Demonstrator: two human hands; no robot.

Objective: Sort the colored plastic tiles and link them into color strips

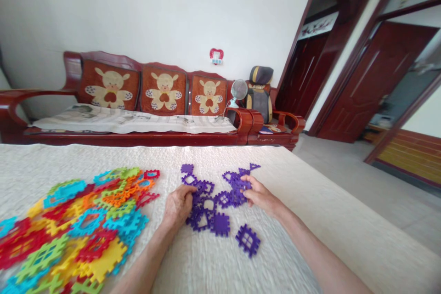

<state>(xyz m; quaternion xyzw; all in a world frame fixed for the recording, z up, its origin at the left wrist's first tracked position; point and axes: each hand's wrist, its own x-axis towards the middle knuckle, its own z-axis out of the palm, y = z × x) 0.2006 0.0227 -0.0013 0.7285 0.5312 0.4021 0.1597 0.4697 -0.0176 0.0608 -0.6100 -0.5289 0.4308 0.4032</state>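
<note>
Purple plastic interlocking tiles [220, 224] with toothed edges lie in a loose pile on the cloth-covered table, some solid, others with window-like cutouts. At the pile's left edge, my left hand [178, 203] has its fingers curled down on a purple tile; its fingertips are partly hidden. On the opposite side my right hand [261, 196] pinches a purple tile [245, 185] between thumb and fingers, low over the pile. Nearer me, one window-patterned purple tile [248, 240] lies apart. A small purple triangle [254, 166] is at the far end.
A large heap of mixed tiles [90, 222] in red, yellow, blue, green and orange covers the left of the table [292, 248]. Beyond the table's far edge stand a wooden sofa [172, 139] with bear cushions and a small fan [239, 90]. Doorways are at the right.
</note>
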